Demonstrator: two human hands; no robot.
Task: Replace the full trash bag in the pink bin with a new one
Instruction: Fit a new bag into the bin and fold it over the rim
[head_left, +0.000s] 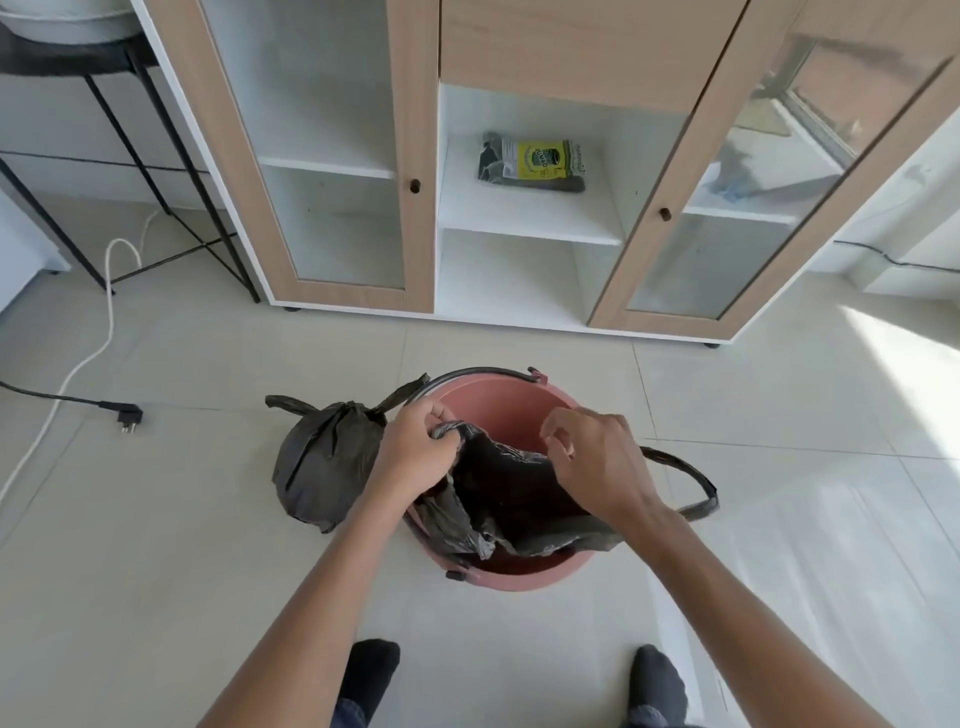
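Observation:
The pink bin (498, 400) stands on the tiled floor in front of me, its black handle lying along the far rim. A new black trash bag (519, 493) hangs partly inside it, with one handle loop draped over the right rim. My left hand (415, 449) grips the bag's upper edge at the bin's left rim. My right hand (597, 457) hovers over the bag's right side with fingers loosely curled; whether it pinches the plastic is unclear. The full bag (322, 460), tied shut, sits on the floor just left of the bin.
A wood-and-white cabinet (415, 156) stands behind the bin; a pack of trash bags (535, 163) lies on its open middle shelf. A black plug (124, 415) and white cable (104, 332) lie on the floor at left. A black metal stand (130, 156) is far left. My feet are below.

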